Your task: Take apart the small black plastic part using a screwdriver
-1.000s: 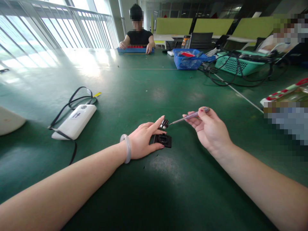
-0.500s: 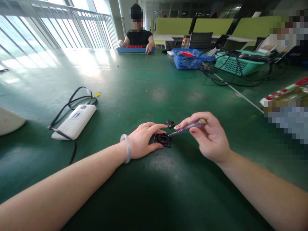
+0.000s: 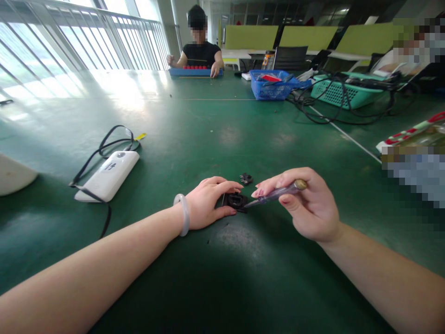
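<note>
Head view, then: what is your left hand (image 3: pixel 212 203) doing?

"You have it laid low on the green surface (image 3: pixel 174 139), thumb and fingers spread around a flat black part (image 3: pixel 237 200) and gripping it from its left side. Your thumb is at the near edge, your fingers at the far one, and the recessed middle shows between them."

And your right hand?

"Your right hand (image 3: pixel 309 206) is closed around a screwdriver (image 3: pixel 276 194) with a clear purplish handle. You hold it tilted, the shaft slanting down to your left, so its tip is at the right side of the black part. Whether tip and part actually touch, you cannot tell from this angle."

Anything else near your fingers?

"A small black piece (image 3: pixel 246 178) lies just beyond the black part, apart from both hands."

What else is around you?

"Well to your left, a white device (image 3: pixel 111 174) with a handwritten mark lies beside a looped black cable (image 3: pixel 107 218). Farther off to your right stand a blue basket (image 3: pixel 269 90) and a green basket (image 3: pixel 347 96). Across from you a person in a black top (image 3: pixel 200 55) sits behind a blue tray (image 3: pixel 194 73)."
</note>
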Motion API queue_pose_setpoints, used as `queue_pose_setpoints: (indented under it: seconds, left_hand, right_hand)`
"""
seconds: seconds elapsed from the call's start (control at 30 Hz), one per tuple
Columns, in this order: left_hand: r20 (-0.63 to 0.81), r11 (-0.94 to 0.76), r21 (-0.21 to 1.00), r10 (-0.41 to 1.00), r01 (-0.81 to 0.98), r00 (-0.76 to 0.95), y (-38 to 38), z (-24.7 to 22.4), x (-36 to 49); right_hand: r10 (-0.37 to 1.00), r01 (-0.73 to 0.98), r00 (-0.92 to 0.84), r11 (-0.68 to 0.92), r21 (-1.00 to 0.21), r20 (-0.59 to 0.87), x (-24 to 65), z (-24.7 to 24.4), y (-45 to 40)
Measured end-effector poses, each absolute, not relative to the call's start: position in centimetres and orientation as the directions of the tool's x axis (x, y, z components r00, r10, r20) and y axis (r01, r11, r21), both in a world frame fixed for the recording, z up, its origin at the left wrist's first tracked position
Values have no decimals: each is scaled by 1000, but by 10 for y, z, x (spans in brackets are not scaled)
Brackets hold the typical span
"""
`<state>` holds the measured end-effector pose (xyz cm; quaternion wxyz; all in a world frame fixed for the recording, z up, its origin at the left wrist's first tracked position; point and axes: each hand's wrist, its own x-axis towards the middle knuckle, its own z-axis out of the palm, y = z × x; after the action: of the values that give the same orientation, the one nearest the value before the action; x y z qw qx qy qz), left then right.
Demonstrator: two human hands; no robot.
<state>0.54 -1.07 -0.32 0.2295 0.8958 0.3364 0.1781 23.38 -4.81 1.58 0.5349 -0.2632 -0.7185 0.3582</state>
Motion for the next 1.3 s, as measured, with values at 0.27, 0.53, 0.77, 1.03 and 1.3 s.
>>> queue_pose_setpoints:
  seconds: [0.27, 0.53, 0.77, 1.03, 1.3]
  left_hand:
    - [153, -672, 518, 682, 529, 715, -10, -2, 5]
    - [143, -676, 508, 677, 533, 722, -10, -2, 6]
    - [150, -680, 506, 675, 530, 723, -10, -3, 5]
    - [191, -689, 496, 680, 528, 708, -11, -4, 4]
    - [330, -650, 501, 754, 572, 568, -15, -2, 2]
  right_hand:
    - [637, 86, -537, 694, -715, 553, 234, 19, -48]
    - [563, 16, -528, 756, -655, 636, 231, 23, -52]
    - [583, 30, -352, 789, -614, 732, 234, 14, -47]
    - [729, 181, -335, 671, -719, 597, 233, 7, -43]
    - [724, -82, 150, 688, -722, 673, 233, 14, -27]
